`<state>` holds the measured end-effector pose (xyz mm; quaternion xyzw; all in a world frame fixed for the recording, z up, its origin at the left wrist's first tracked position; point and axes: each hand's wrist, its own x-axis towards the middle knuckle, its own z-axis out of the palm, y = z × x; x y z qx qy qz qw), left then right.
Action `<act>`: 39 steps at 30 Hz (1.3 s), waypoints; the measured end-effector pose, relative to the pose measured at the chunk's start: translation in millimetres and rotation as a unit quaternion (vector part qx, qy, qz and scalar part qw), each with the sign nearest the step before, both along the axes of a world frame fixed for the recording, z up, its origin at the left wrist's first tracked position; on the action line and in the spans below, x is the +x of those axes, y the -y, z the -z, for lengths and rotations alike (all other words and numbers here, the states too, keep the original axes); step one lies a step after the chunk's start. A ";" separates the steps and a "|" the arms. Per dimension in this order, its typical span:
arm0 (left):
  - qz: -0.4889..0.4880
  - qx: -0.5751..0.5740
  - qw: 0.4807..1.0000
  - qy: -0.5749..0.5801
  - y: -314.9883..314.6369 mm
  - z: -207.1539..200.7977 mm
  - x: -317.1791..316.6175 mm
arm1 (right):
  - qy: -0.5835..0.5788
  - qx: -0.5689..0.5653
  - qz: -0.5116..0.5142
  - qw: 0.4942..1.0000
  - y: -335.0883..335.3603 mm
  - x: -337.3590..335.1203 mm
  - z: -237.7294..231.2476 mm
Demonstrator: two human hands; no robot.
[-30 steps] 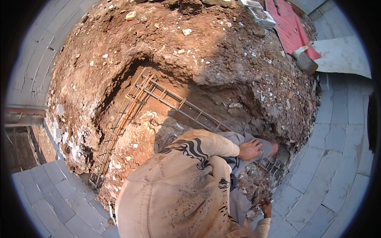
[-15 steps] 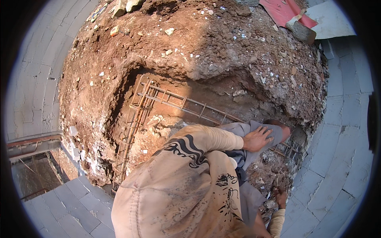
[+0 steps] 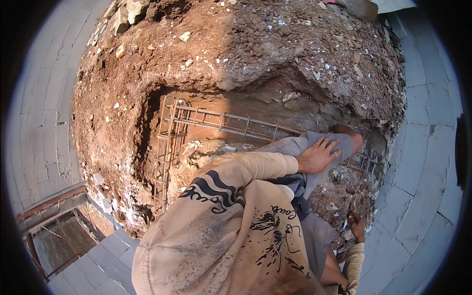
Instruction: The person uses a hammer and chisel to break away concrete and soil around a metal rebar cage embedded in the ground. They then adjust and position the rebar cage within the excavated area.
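My left hand [image 3: 319,155] lies flat on a bent leg in grey trousers [image 3: 314,139], its fingers spread over the cloth near the knee. A tan long sleeve with black print [image 3: 216,189] covers that arm. At the lower right my right hand [image 3: 356,227] is low over loose earth and rubble [image 3: 340,204], fingers curled in. Whatever may be between those fingers is too small to make out. Beyond the leg, a rebar cage [image 3: 236,123] lies in a dug trench and meets a second cage [image 3: 169,147] at a corner. The leg hides part of the first cage.
Grey block walls [image 3: 418,162] rise at the right and left around the reddish soil [image 3: 196,59]. Large stones [image 3: 135,11] sit at the far left. A square opening with a rusty bar [image 3: 51,202] shows at the lower left.
The view has shifted, so the trench and far soil sit higher in it. My left hand stays on the leg. My right hand appears a little higher and farther right, fingers curled.
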<state>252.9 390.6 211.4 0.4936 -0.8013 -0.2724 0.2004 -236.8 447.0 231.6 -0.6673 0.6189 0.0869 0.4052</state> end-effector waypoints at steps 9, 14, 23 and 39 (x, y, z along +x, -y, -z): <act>-0.004 -0.004 1.000 0.000 -2.5 5.6 0.0 | -0.051 0.039 0.055 0.996 -17.3 -5.7 8.2; -0.013 0.007 1.000 0.019 0.1 7.4 -3.6 | -0.054 0.072 0.064 0.994 -8.1 16.6 -1.4; -0.010 -0.041 0.999 0.018 9.3 -6.7 -11.7 | -0.107 0.036 0.019 0.993 -5.0 7.6 -7.5; 0.001 -0.017 1.000 0.016 11.5 -7.7 -5.6 | -0.098 0.015 0.019 0.995 -9.4 14.9 -3.2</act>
